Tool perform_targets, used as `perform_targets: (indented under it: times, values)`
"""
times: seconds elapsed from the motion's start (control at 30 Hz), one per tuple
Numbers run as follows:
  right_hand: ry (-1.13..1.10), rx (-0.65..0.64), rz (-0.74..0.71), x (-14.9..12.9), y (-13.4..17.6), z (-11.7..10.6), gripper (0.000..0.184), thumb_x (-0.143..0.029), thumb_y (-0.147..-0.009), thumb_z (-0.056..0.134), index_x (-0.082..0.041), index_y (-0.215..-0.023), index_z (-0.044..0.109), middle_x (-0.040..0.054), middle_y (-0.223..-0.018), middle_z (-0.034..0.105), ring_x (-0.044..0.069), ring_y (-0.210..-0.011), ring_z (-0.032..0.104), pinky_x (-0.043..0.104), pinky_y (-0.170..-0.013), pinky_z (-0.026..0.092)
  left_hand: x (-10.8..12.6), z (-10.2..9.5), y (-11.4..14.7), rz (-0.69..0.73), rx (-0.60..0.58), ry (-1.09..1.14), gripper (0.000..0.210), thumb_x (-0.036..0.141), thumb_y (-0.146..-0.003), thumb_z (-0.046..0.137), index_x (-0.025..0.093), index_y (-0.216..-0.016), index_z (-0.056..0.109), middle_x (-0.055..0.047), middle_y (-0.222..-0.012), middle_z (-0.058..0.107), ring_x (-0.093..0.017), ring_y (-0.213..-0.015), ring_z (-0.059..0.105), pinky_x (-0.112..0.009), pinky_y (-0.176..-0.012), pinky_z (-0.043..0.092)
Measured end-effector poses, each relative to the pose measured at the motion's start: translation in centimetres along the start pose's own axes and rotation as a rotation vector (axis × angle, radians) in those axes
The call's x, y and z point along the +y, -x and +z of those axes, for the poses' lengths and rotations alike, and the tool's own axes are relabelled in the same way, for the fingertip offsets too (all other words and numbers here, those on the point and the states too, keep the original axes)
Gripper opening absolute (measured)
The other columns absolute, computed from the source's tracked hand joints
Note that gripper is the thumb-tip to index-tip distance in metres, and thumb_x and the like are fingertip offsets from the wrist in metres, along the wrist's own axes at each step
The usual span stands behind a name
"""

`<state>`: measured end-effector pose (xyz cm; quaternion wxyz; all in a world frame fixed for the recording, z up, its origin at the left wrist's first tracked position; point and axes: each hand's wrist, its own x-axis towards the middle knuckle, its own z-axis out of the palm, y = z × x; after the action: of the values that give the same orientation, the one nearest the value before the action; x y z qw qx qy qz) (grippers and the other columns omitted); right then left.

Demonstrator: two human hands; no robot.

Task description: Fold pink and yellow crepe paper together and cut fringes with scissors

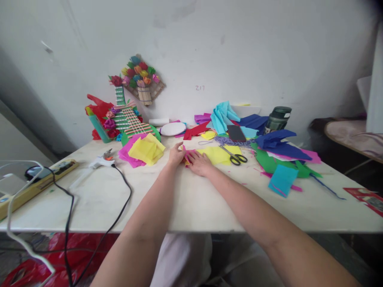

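A small pink and yellow piece of crepe paper (187,153) lies on the table between my two hands. My left hand (176,154) is closed on its left edge, thumb and index finger bent around it. From the right, my right hand (200,162) grips and presses the same paper, its fingers covering much of it. Just beyond my right hand lies a flat yellow crepe strip (217,153), and black-handled scissors (236,158) rest on its right end. To the left sits a stack of yellow crepe sheets (148,149) on pink ones (128,153).
A glue gun (103,159) with a black cord and a power strip (38,185) occupy the left side. Paper-flower crafts (125,119) stand at the back left. A phone (236,133), a dark bottle (279,118), blue crepe (277,143) and green crepe (269,162) lie right.
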<state>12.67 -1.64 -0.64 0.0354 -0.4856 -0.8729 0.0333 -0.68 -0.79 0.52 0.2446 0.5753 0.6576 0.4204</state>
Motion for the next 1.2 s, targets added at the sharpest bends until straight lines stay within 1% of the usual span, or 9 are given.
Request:
perform_targets:
  times: [0.17,0.27,0.37,0.47,0.6,0.7,0.9,1.07,1.2]
  values:
    - [-0.017,-0.013,0.027,-0.2,0.1,-0.3,0.061,-0.045,-0.087,0.022,-0.022,-0.143,0.016,0.0054,-0.148,0.021,0.024,-0.136,0.009,0.047,-0.105,0.009,0.6,0.0,0.0,-0.053,-0.058,0.137,0.051,0.026,-0.081,0.041,0.016,-0.131,0.039,0.002,-0.053,0.056,-0.011,-0.043,0.052,-0.02,-0.049,0.044]
    - [-0.022,-0.018,0.034,-0.3,0.1,-0.4,0.061,-0.045,-0.087,0.022,-0.022,-0.143,0.016,0.006,-0.147,0.022,0.023,-0.136,0.009,0.048,-0.105,0.01,0.5,0.0,-0.1,-0.082,-0.075,0.146,0.052,0.024,-0.081,0.037,0.016,-0.132,0.036,0.002,-0.054,0.057,-0.011,-0.043,0.052,-0.021,-0.049,0.044]
    - [-0.031,-0.008,0.03,-0.2,0.1,-0.3,0.061,-0.045,-0.086,0.022,-0.021,-0.143,0.019,0.0048,-0.148,0.019,0.023,-0.136,0.009,0.047,-0.106,0.009,0.0,0.1,-0.3,-0.028,-0.07,0.061,0.057,0.019,-0.074,0.048,0.016,-0.13,0.038,0.001,-0.061,0.061,-0.01,-0.047,0.054,-0.019,-0.049,0.044]
    - [-0.037,-0.002,0.026,-0.2,0.1,-0.2,0.062,-0.045,-0.086,0.023,-0.019,-0.143,0.018,0.005,-0.149,0.018,0.022,-0.136,0.009,0.047,-0.106,0.009,-0.5,0.1,-0.5,0.03,-0.07,-0.06,0.055,0.022,-0.072,0.055,0.018,-0.126,0.044,0.0,-0.067,0.063,-0.01,-0.052,0.056,-0.019,-0.052,0.044]
    - [-0.034,-0.002,0.049,-0.2,0.0,-0.1,0.065,-0.047,-0.086,0.022,-0.013,-0.142,0.018,0.0089,-0.148,0.02,0.021,-0.137,0.007,0.046,-0.107,0.007,-0.2,0.0,-0.3,0.09,-0.077,-0.209,0.05,0.031,-0.074,0.058,0.02,-0.121,0.05,-0.001,-0.07,0.065,-0.011,-0.057,0.058,-0.021,-0.058,0.045]
    - [-0.032,-0.008,0.057,-0.1,-0.1,0.1,0.065,-0.046,-0.087,0.021,-0.011,-0.142,0.019,0.0093,-0.148,0.019,0.02,-0.137,0.006,0.044,-0.107,0.007,0.4,-0.1,-0.1,0.083,-0.078,-0.287,0.046,0.032,-0.074,0.058,0.021,-0.119,0.054,-0.002,-0.075,0.067,-0.013,-0.062,0.061,-0.022,-0.063,0.045]
    - [-0.037,-0.007,0.041,0.2,-0.5,0.4,0.066,-0.048,-0.087,0.02,-0.014,-0.143,0.016,0.0073,-0.149,0.018,0.019,-0.137,0.004,0.045,-0.107,0.006,0.7,-0.2,0.1,0.065,-0.104,-0.308,0.043,0.031,-0.076,0.055,0.02,-0.118,0.055,-0.003,-0.077,0.068,-0.014,-0.068,0.061,-0.021,-0.062,0.044]
    - [-0.03,0.004,0.029,0.2,-0.3,0.3,0.065,-0.049,-0.087,0.021,-0.016,-0.143,0.017,0.0073,-0.148,0.021,0.021,-0.137,0.007,0.045,-0.106,0.008,0.5,-0.5,0.3,0.145,-0.083,-0.345,0.044,0.026,-0.075,0.054,0.021,-0.118,0.055,-0.002,-0.079,0.067,-0.013,-0.069,0.061,-0.021,-0.064,0.043]
    - [-0.034,0.017,0.006,0.2,-0.2,0.1,0.066,-0.052,-0.086,0.023,-0.017,-0.142,0.022,0.0077,-0.147,0.024,0.023,-0.136,0.009,0.046,-0.106,0.011,0.3,-0.9,0.4,0.189,-0.028,-0.374,0.046,0.019,-0.071,0.054,0.023,-0.116,0.056,-0.001,-0.083,0.067,-0.014,-0.075,0.061,-0.022,-0.067,0.043]
